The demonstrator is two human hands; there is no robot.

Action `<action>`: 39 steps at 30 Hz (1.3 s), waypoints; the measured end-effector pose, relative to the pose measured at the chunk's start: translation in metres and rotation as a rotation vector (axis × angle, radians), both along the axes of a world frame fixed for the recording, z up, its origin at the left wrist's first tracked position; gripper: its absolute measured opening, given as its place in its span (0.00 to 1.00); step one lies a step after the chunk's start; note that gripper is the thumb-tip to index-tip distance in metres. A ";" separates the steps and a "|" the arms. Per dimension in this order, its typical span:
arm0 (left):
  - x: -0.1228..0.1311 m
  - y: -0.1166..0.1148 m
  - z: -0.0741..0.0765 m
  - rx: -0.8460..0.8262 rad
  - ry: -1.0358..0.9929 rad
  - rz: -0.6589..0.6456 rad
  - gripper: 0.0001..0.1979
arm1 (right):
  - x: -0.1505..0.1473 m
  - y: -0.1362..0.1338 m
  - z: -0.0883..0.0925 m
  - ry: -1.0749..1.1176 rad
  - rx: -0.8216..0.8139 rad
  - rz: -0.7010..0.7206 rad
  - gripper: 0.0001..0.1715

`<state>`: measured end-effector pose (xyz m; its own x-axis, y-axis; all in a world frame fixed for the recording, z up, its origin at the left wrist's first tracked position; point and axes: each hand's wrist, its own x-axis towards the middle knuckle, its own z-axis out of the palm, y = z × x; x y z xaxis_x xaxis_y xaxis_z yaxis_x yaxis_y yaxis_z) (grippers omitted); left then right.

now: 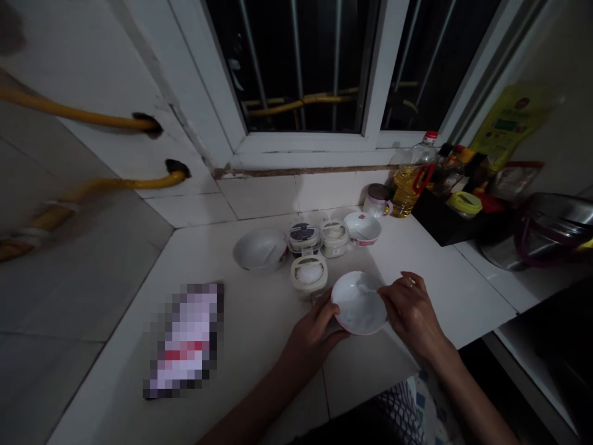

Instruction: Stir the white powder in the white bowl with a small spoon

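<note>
A white bowl [359,312] is tilted toward the camera above the counter's front part. My left hand [317,327] grips its left side, the thumb over the rim and fingers beneath. At the right rim, my right hand [407,309] is closed on the handle of a white spoon [365,289], whose far end lies inside the bowl. What the bowl contains is too dim to make out. Just behind it stands a seasoning jar [309,275] with white contents, and two more jars [304,236] [334,237] are behind that one.
A larger bowl [260,249] and a small bowl [362,228] flank the jars. An oil bottle [410,179], a lidded glass jar [377,201] and a black condiment box [440,216] stand at the back right, a metal pot [551,228] beyond. A pixelated object [188,340] lies left.
</note>
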<state>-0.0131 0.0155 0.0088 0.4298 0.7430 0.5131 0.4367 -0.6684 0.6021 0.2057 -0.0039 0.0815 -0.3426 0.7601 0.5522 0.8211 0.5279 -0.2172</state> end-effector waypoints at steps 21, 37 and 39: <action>0.000 -0.007 -0.001 0.310 0.115 0.041 0.04 | 0.007 -0.035 -0.016 -0.001 0.099 -0.042 0.14; 0.001 -0.008 -0.003 0.486 0.140 0.074 0.05 | 0.024 -0.026 -0.006 -0.302 0.233 0.025 0.18; 0.001 -0.008 -0.003 0.499 0.143 0.075 0.05 | 0.021 -0.037 -0.005 -0.232 0.123 0.033 0.19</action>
<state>-0.0120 0.0076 0.0055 0.4763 0.4548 0.7526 0.5491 -0.8223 0.1494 0.2268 -0.0405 0.0763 -0.4942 0.6787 0.5433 0.8234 0.5659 0.0422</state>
